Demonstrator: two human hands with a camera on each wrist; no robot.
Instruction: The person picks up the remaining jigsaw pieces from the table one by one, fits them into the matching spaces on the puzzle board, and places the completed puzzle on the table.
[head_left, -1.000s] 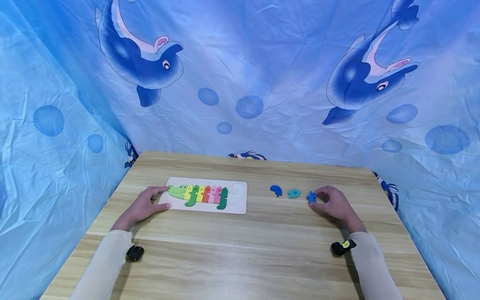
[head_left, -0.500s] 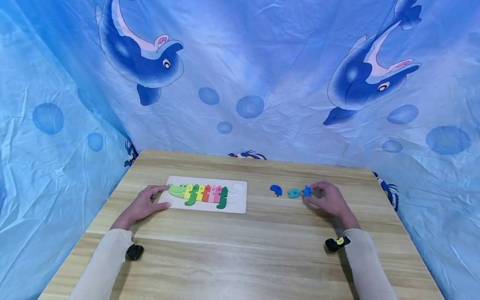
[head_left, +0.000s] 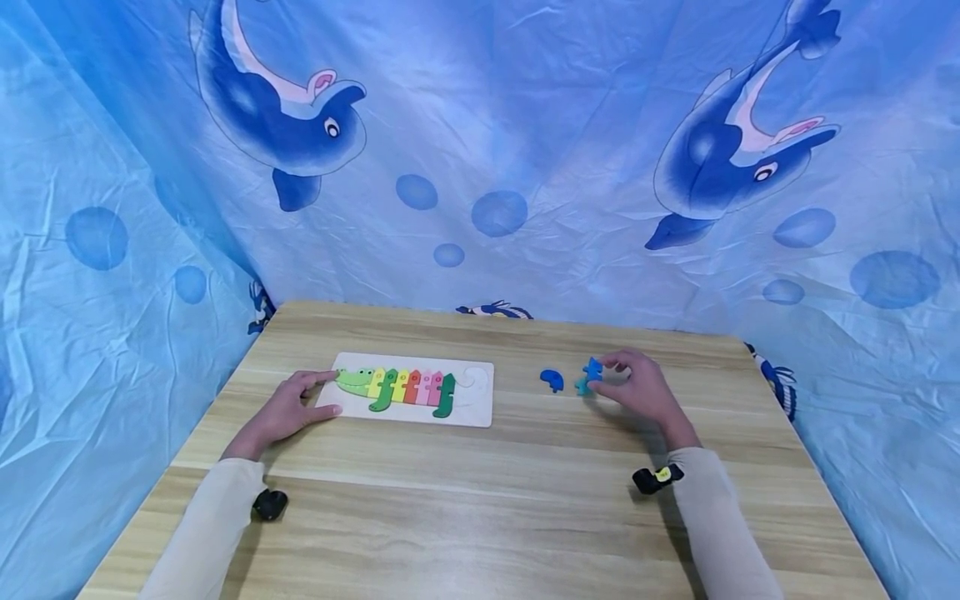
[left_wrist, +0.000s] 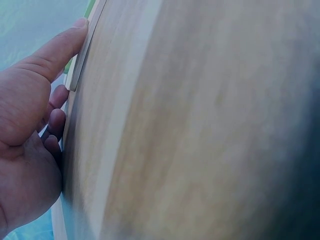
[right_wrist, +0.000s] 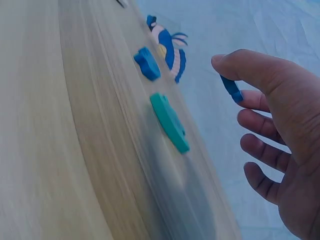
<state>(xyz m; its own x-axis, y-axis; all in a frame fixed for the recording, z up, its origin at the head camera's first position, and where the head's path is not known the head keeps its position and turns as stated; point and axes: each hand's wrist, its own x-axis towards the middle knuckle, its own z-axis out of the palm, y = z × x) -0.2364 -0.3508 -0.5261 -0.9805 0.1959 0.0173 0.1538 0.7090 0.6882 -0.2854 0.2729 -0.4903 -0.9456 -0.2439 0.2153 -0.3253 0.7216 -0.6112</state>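
Note:
A white puzzle board [head_left: 474, 408] with a colourful crocodile lies on the left of the table. My left hand [head_left: 288, 407] rests at its left end, with thumb and index finger straight and spread on it. In the left wrist view the thumb [left_wrist: 62, 47] lies against the board's edge. My right hand [head_left: 637, 385] pinches a blue puzzle piece [head_left: 595, 367] between thumb and index finger, above the table. Below it lies a teal puzzle piece [right_wrist: 169, 122], partly hidden in the head view. Left of that is a darker blue rounded puzzle piece [head_left: 552, 380].
The wooden table [head_left: 450, 508] ends at a blue curtain [head_left: 480, 275] printed with dolphins, which stands behind and at both sides. A black wrist camera [head_left: 270, 505] is on the left wrist and another wrist camera [head_left: 657, 478] on the right.
My right hand has moved left with the blue puzzle piece and lifted it, from right of the teal piece to above it. The left hand and the board have stayed put.

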